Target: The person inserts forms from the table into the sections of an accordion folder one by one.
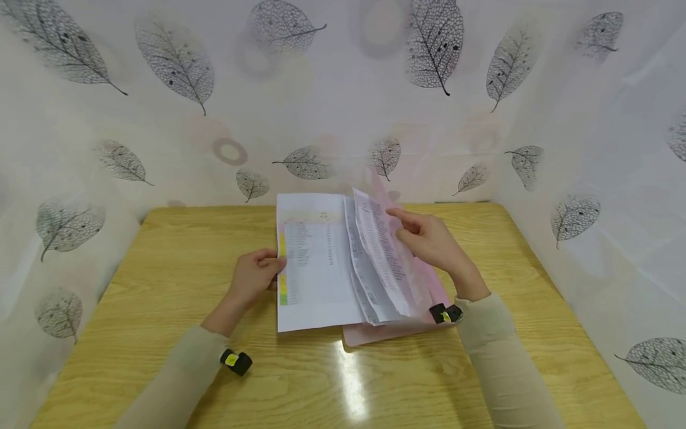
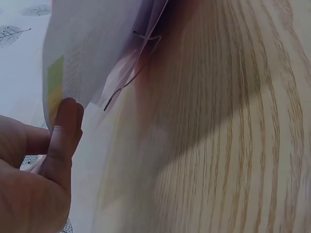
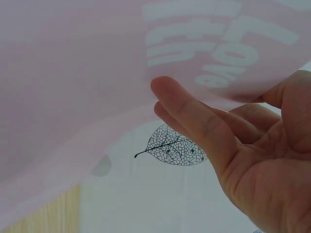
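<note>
A pink folder [image 1: 370, 335] with printed sheets in it stands partly open on the table. My left hand [image 1: 254, 275] pinches the left edge of a white printed sheet [image 1: 311, 286], thumb on top, beside its yellow and green strip. In the left wrist view the sheet [image 2: 92, 48] is lifted off the table, and a thin bent metal prong [image 2: 124, 87] shows at the folder's edge. My right hand [image 1: 431, 238] holds the raised pink cover between thumb and fingers. White lettering marks the cover [image 3: 73, 97] in the right wrist view. More sheets [image 1: 375, 256] fan upright between the hands.
The wooden table [image 1: 177, 256] lies under the folder. A pale curtain [image 1: 332, 119] printed with dark leaves hangs behind the table and along both sides. Each wrist wears a small black device [image 1: 236, 361].
</note>
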Tool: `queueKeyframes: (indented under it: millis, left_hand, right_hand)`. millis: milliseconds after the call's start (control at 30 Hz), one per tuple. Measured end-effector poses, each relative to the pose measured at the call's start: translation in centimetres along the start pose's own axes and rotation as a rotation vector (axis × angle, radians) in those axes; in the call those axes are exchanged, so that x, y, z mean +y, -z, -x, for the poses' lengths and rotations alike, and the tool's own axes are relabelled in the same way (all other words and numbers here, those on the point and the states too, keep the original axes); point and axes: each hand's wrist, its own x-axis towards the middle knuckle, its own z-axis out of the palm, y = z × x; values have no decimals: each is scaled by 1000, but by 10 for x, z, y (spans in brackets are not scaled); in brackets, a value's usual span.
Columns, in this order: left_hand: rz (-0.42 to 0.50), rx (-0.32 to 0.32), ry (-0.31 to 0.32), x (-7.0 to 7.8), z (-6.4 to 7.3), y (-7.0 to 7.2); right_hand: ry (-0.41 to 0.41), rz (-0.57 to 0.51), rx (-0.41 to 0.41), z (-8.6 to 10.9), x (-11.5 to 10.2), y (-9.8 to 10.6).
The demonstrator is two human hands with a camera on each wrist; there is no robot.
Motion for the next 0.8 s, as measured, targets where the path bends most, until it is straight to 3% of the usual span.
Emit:
queueKeyframes:
  millis: [200, 467, 800]
  left_hand:
    - [-100, 38, 54, -1, 1, 12]
    - [-146, 94, 111, 0, 8, 20]
    - [-133, 48, 57, -2, 4, 17]
  right_hand:
    - [11, 0, 9, -1, 0, 1]
    - [9, -1, 6, -2, 1, 1]
    - [19, -8, 14, -1, 2, 1]
